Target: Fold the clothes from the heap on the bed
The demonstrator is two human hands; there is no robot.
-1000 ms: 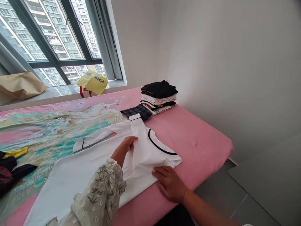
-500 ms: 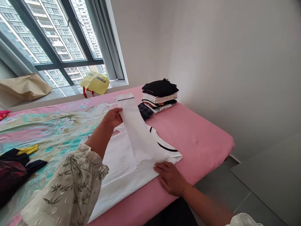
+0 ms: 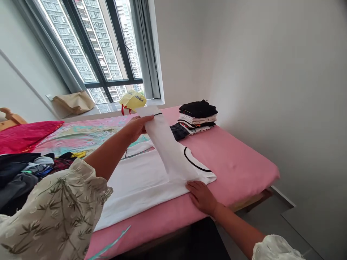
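Head view: left hand (image 3: 137, 128) pinches a white shirt's (image 3: 138, 178) sleeve (image 3: 162, 142); right hand (image 3: 202, 199), fingers flat, rests on the shirt's edge. Seemingly mid-fold; sleeve needs lowering.

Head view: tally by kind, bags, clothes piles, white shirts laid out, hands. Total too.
Bags: 2 (brown bag, yellow bag)
Clothes piles: 2 (folded stack, loose heap)
Laid-out shirts: 1 (white shirt)
Hands: 2 (left hand, right hand)
Total: 7
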